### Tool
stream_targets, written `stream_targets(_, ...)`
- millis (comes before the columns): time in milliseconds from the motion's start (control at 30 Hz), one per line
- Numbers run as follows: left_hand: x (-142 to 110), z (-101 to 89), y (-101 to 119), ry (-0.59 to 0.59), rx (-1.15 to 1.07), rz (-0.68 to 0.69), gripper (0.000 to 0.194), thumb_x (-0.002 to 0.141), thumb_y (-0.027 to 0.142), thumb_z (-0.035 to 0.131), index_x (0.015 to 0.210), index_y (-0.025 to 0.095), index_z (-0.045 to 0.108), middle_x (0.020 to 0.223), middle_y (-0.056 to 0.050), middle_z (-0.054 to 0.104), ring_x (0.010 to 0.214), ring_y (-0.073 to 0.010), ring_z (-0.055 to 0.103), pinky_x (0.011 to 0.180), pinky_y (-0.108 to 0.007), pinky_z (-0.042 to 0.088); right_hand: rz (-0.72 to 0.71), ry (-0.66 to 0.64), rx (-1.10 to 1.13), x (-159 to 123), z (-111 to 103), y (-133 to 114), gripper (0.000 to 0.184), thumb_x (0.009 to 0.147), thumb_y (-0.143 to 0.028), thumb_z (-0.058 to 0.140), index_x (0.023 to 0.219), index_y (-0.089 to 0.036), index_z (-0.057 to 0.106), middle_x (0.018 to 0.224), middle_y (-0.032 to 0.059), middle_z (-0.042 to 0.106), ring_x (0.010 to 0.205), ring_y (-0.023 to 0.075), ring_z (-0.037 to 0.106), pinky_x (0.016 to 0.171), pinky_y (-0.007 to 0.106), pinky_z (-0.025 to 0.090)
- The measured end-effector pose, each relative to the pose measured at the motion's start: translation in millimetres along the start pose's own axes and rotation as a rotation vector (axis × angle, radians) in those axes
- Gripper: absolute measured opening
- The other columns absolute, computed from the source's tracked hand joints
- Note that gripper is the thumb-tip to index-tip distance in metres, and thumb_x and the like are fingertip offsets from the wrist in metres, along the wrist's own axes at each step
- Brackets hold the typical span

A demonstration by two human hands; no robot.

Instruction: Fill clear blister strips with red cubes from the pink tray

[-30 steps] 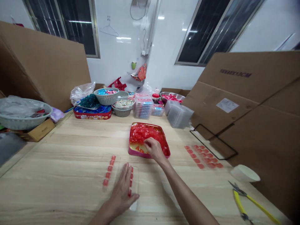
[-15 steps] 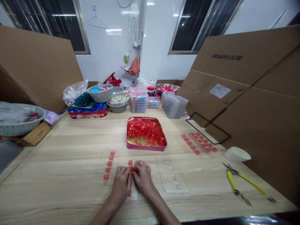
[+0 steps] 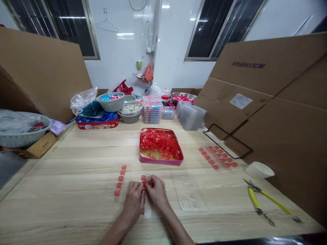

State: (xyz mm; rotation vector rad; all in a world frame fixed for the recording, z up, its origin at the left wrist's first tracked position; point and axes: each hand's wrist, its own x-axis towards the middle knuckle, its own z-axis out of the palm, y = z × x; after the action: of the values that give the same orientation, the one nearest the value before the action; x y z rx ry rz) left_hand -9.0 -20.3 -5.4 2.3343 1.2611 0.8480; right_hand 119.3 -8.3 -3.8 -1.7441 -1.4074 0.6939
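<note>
Both my hands meet at the front of the wooden table. My left hand (image 3: 133,200) and my right hand (image 3: 155,192) pinch a transparent plastic strip of small red pieces (image 3: 143,188) from either side, and the fingers hide part of it. Just left of them lies a similar strip with a row of red cubes (image 3: 120,180). Beyond my hands stands a pink-rimmed metal tray (image 3: 161,162) heaped with translucent red pieces. A transparent moulded plastic sheet (image 3: 187,190) lies to the right of my right hand.
Further right lie rows of red pieces on transparent plastic (image 3: 217,158), yellow-handled pliers (image 3: 258,201) and a white roll (image 3: 260,170). Baskets, tins and stacked plastic boxes line the table's back. Large cardboard sheets stand at both sides.
My right hand has left the red tray and joined my left hand on the strip. The view has swung and levelled slightly. The last half second shows only small finger movement.
</note>
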Motion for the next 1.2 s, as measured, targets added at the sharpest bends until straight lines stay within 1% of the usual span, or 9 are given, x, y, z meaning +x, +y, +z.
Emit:
stream_targets(133, 0.5, -2.2, 1.6, -0.017, 0.020, -0.010, 0.024, 0.087, 0.010, 0.036, 0.095, 0.014, 0.058, 0.088, -0.009, 0.058, 0.084, -0.0229, 0.050, 0.075, -0.042, 0.048, -0.011, -0.030, -0.015, 0.4, -1.8, 2.1, 0.010, 0.067, -0.014, 0.054, 0.061, -0.021, 0.052, 0.057, -0.0021, 0.061, 0.056, 0.0159, 0.058, 0.063, 0.026, 0.040)
stream_targets(300, 0.4, -2.4, 1.8, -0.012, 0.015, -0.009, 0.024, 0.087, 0.011, 0.037, 0.096, 0.015, 0.059, 0.090, -0.008, 0.058, 0.084, -0.0221, 0.050, 0.076, -0.040, 0.047, -0.091, -0.008, -0.154, -7.9, -7.5, -3.0, 0.012, 0.075, -0.011, 0.048, 0.069, -0.020, 0.055, 0.068, 0.0010, 0.068, 0.069, 0.0184, 0.062, 0.082, 0.036, 0.036)
stream_targets(367, 0.2, -2.2, 1.8, -0.009, 0.017, -0.001, 0.024, 0.087, 0.011, 0.037, 0.096, 0.015, 0.059, 0.088, -0.009, 0.058, 0.083, -0.0222, 0.050, 0.075, -0.040, 0.047, -0.094, -0.018, -0.155, -9.6, -7.3, -4.8, 0.012, 0.077, -0.012, 0.048, 0.074, -0.020, 0.057, 0.072, 0.0021, 0.069, 0.073, 0.0199, 0.063, 0.085, 0.039, 0.035)
stream_targets(467, -0.2, -1.5, 1.7, -0.011, 0.020, 0.007, 0.025, 0.088, 0.011, 0.036, 0.097, 0.013, 0.059, 0.088, -0.009, 0.058, 0.083, -0.0226, 0.049, 0.075, -0.040, 0.047, -0.030, -0.021, -0.058, -7.2, -2.9, -3.4, 0.009, 0.073, -0.012, 0.054, 0.076, -0.020, 0.057, 0.071, 0.0022, 0.069, 0.070, 0.0198, 0.064, 0.081, 0.037, 0.040)
stream_targets(567, -0.8, -0.3, 1.1, -0.012, 0.014, -0.004, 0.024, 0.088, 0.011, 0.035, 0.097, 0.013, 0.058, 0.090, -0.009, 0.058, 0.084, -0.0225, 0.049, 0.076, -0.040, 0.047, 0.027, 0.005, 0.078, -2.4, 3.0, 2.2, 0.006, 0.070, -0.015, 0.058, 0.071, -0.021, 0.055, 0.067, 0.0006, 0.067, 0.061, 0.0182, 0.063, 0.070, 0.031, 0.046)
stream_targets(767, -1.1, 0.1, 0.2, 0.008, 0.029, -0.010, 0.023, 0.086, 0.010, 0.038, 0.095, 0.014, 0.059, 0.087, -0.009, 0.058, 0.084, -0.0231, 0.050, 0.075, -0.040, 0.048, -0.002, -0.014, 0.156, 0.5, 0.3, 6.6, 0.006, 0.068, -0.018, 0.056, 0.065, -0.022, 0.053, 0.064, 0.0010, 0.065, 0.059, 0.0178, 0.062, 0.058, 0.027, 0.047)
stream_targets(833, -0.5, -1.0, 0.9, -0.003, 0.025, -0.010, 0.023, 0.086, 0.010, 0.037, 0.095, 0.014, 0.059, 0.087, -0.009, 0.058, 0.084, -0.0232, 0.050, 0.075, -0.040, 0.048, -0.015, -0.038, 0.104, -0.3, -3.6, 3.4, 0.008, 0.067, -0.014, 0.054, 0.064, -0.021, 0.052, 0.064, 0.0014, 0.065, 0.059, 0.0174, 0.062, 0.060, 0.026, 0.046)
stream_targets(1033, 0.3, -4.1, 3.2, -0.040, -0.012, -0.008, 0.030, 0.087, 0.010, 0.035, 0.107, 0.015, 0.057, 0.092, -0.009, 0.058, 0.085, -0.0224, 0.050, 0.076, -0.040, 0.048, -0.134, -0.022, -0.321, -7.0, -3.8, -10.0, 0.013, 0.074, -0.010, 0.047, 0.067, -0.019, 0.054, 0.064, 0.0029, 0.066, 0.067, 0.0188, 0.061, 0.081, 0.035, 0.033)
stream_targets(1200, -0.9, 0.4, 3.3, -0.067, 0.086, 0.016, 0.030, 0.088, 0.016, 0.037, 0.111, 0.014, 0.058, 0.093, -0.011, 0.059, 0.086, -0.0236, 0.050, 0.076, -0.042, 0.049, -0.236, -0.029, -0.356, -8.8, -9.7, -8.9, 0.015, 0.074, -0.007, 0.046, 0.069, -0.018, 0.055, 0.070, 0.0036, 0.066, 0.071, 0.0189, 0.060, 0.076, 0.032, 0.032)
